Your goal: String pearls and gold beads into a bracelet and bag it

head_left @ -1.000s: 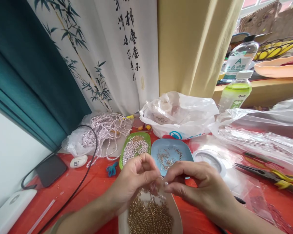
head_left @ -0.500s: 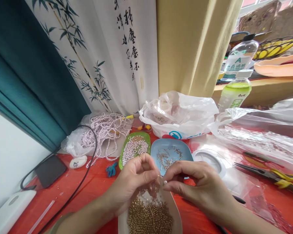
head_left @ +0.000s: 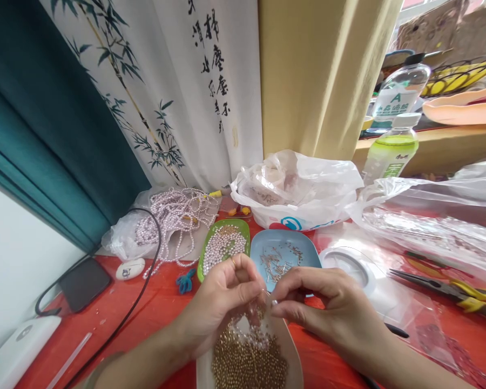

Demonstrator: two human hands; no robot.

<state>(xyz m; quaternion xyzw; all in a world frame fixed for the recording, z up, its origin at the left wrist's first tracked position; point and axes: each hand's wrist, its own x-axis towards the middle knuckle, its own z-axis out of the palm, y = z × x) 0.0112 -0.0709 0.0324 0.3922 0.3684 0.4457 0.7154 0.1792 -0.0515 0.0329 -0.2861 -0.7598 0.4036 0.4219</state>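
Both hands meet over the white tray (head_left: 294,359) of gold beads (head_left: 249,362), at the near edge of the red counter (head_left: 146,313). Left hand (head_left: 222,302): grip pinched, thumb against fingertips, on something tiny; what it is, cannot tell. Right hand (head_left: 332,310): grip pinched too, thumb and forefinger closed on a small pale bit at the tips, too small to name. The fingertips of the two hands nearly touch just above the tray's far end. Gold beads fill the tray, heaped toward its near end.

Just beyond the tray: green dish (head_left: 243,227) of loose pearl beads to the left, blue dish (head_left: 308,251) of thin metal pins to the right, side by side. Further left of the green dish, a pile of pearl strands (head_left: 174,216) on a plastic bag. Behind the blue dish, a white plastic bag (head_left: 299,189) with clear contents. Right of the tray: clear round lid (head_left: 344,265), yellow-handled pliers (head_left: 449,292), more clear plastic. Left of the tray: black cable (head_left: 137,302), dark phone (head_left: 84,282), small blue clip (head_left: 185,281). A green drink bottle (head_left: 389,154) stands on the shelf behind the white bag.
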